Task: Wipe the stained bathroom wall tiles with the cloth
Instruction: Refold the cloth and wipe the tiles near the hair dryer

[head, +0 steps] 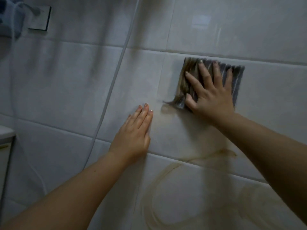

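Pale grey wall tiles (pixel 66 90) fill the view. Brown smear stains (pixel 166 180) curve across the lower tiles, with a streak (pixel 221 152) near a grout line. A folded grey ribbed cloth (pixel 237 80), browned along its left edge, lies flat on a tile at upper right. My right hand (pixel 211 95) presses on it with fingers spread. My left hand (pixel 134 135) rests flat on the tile to the left of the cloth, fingers together, holding nothing.
A thin white hose (pixel 116 67) runs diagonally down the wall left of my hands. A blue towel (pixel 10 19) hangs from a wall bracket (pixel 41 19) at top left. A white fixture's corner (pixel 5 131) shows at the left edge.
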### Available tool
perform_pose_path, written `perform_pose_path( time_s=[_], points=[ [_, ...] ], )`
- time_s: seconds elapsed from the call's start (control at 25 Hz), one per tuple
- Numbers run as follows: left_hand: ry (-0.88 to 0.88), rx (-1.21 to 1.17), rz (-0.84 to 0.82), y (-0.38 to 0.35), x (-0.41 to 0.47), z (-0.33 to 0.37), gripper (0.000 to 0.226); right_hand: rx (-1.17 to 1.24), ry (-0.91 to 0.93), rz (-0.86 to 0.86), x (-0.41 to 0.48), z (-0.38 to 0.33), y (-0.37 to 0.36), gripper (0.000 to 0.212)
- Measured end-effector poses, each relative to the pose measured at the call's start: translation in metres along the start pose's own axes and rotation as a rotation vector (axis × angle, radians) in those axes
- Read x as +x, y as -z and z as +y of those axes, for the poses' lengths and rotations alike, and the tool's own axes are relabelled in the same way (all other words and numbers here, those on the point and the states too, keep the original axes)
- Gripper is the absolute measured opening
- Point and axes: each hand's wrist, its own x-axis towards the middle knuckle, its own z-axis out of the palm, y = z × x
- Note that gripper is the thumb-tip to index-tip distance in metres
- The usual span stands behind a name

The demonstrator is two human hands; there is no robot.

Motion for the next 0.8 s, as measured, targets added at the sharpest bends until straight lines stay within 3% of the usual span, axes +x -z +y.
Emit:
perform_pose_path(
  time_s=[0.12, 0.24, 0.48, 0.56, 0.8],
  points=[
    [-0.003, 0.003, -0.003, 0.002, -0.002, -0.003, 0.066, 0.062, -0.199, -0.040, 0.041, -0.019, 0.000, 0.066],
    [-0.023, 0.004, -0.004, 0.002, -0.002, -0.003, 0.067, 0.067, -0.114, 0.004, 0.024, -0.051, -0.006, 0.065],
    [-0.035, -0.012, -0.030, -0.002, 0.000, -0.007, 0.068, 0.054, 0.094, 0.042, -0.098, -0.112, -0.020, 0.065],
    [-0.040, 0.003, -0.040, -0.003, 0.001, -0.007, 0.068, 0.032, 0.117, 0.035, -0.123, -0.091, -0.018, 0.065],
    [-0.023, 0.023, -0.090, 0.003, 0.000, -0.005, 0.064, -0.080, -0.125, 0.106, -0.170, 0.005, -0.004, 0.063]
  ],
)
